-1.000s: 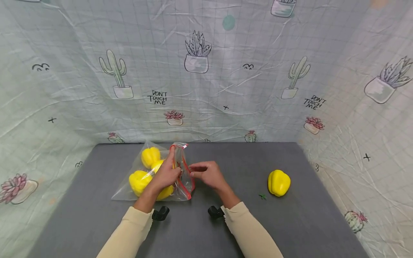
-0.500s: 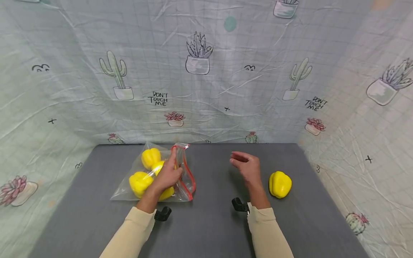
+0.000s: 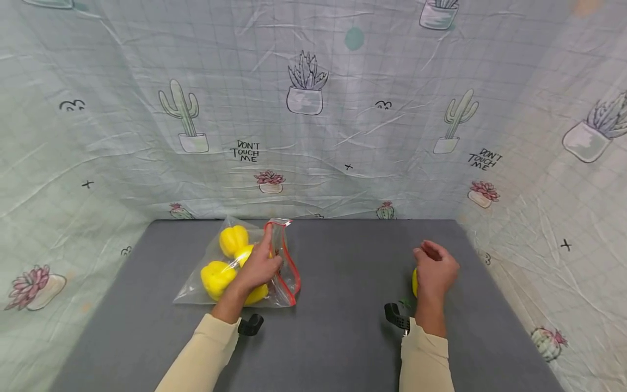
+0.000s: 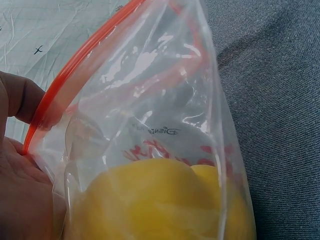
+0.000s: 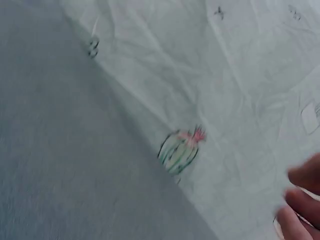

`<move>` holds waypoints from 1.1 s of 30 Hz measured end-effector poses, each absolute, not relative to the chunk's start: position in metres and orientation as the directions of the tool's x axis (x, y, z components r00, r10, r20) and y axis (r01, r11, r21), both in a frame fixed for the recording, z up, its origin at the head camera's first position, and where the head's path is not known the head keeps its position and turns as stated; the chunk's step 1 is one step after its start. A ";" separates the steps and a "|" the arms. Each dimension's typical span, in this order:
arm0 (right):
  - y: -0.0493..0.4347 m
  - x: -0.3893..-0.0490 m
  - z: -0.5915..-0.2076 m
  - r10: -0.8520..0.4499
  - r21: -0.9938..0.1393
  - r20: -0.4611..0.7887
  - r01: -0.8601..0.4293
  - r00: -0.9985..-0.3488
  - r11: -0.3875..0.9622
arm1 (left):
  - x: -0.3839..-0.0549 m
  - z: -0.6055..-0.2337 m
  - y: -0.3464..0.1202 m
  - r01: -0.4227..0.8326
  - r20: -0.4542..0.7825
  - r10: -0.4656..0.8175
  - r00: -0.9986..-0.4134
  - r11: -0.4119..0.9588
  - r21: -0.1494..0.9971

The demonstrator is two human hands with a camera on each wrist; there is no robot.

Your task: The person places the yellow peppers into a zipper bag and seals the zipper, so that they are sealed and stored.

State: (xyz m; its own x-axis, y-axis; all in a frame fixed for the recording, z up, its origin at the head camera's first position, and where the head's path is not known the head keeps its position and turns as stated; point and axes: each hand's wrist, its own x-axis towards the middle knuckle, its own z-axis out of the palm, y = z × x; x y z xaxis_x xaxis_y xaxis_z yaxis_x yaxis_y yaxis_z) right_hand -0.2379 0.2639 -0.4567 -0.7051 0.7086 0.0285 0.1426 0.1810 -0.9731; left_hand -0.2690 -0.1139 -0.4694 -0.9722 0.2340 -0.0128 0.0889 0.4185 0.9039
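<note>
A clear zip bag point(image 3: 193, 294) with a red-edged mouth lies on the left of the table, holding several yellow bell peppers point(image 3: 217, 279). My left hand point(image 3: 259, 268) grips the bag at its mouth, index finger stretched along the red edge. In the left wrist view, the thumb and fingers pinch the red zip point(image 4: 75, 60), and yellow peppers point(image 4: 145, 200) show through the film. At the right, my right hand point(image 3: 437, 272) hovers above a lone yellow bell pepper point(image 3: 415, 282), hiding most of it. Its fingers point(image 5: 292, 225) are loosely bent with nothing between them.
A small green piece point(image 3: 404, 302), like a stem, lies on the grey table point(image 3: 343, 326) near the lone pepper. Cloth walls point(image 3: 372, 130) printed with cacti rise along the back and sides.
My right hand has left the bag's mouth and moved right across the table to above the lone pepper. The left hand and the bag have stayed in place.
</note>
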 end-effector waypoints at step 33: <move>0.267 -0.231 -0.494 0.709 -0.813 -0.075 0.455 -0.701 0.364 | -0.268 -0.466 -0.114 0.056 -0.067 0.233 -0.970 0.485 0.873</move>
State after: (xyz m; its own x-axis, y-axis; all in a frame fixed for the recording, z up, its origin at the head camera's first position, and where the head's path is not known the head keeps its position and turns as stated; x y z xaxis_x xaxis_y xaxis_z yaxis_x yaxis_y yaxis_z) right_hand -0.2309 0.2674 -0.4938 -0.7011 0.7091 -0.0749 0.4547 0.3637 -0.8130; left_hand -0.2679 -0.1145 -0.4662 -0.9702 0.2329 -0.0675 0.0557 0.4848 0.8728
